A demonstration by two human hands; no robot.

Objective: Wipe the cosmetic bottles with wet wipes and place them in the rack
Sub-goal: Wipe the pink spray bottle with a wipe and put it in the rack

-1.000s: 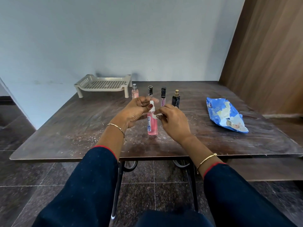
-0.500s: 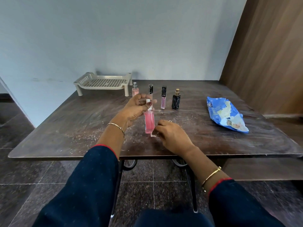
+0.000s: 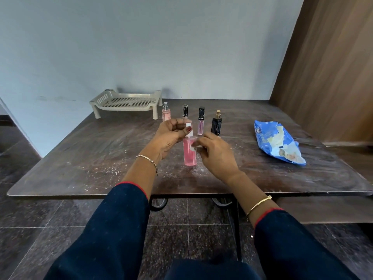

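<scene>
Table is carrying everything, dusty dark top, so the wiping is happening right over it. Rack is sitting at the far edge by the wall, holding nothing, legs down, apparently waiting as the drop-off; nothing is placed in it yet. Wipes pack is lying well apart on the right, out of the working zone but probably within reach for a fresh wipe.

Left hand is pinching the white cap of the pink bottle, fingers curled round the top, likely steadying it upright so the body stays exposed. Bottle base is looking like it's on or just above the table; cannot tell which. Right hand is pinching a small folded wipe against the bottle's upper side, fingertips closed on it, the rest of the hand trailing off to the right.

Four more bottles are standing in a row behind the hands, near the rack: pale pink spray, clear tube, lilac tube, black bottle. Lined up and upright, they look queued for the same treatment.

Judgement: early in the task, first bottle mid-wipe.
</scene>
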